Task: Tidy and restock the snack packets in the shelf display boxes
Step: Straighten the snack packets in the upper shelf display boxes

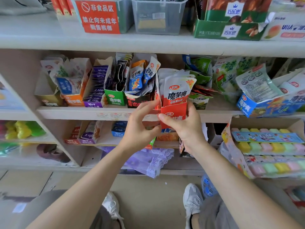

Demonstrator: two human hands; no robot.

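A red display box full of white-and-red snack packets is held just in front of the middle shelf's edge. My right hand grips its lower front and right side, thumb across the red face. My left hand pinches the box's left flap with curled fingers. Behind it on the middle shelf stand more display boxes: a black one with blue and orange packets, a green one, a purple one and an orange one.
A blue box with loose white packets lies tilted at the right. Green packets fill the space behind the red box. The lower shelf holds small boxes and a candy tray. Clear bins sit on the top shelf. My shoes are on the floor below.
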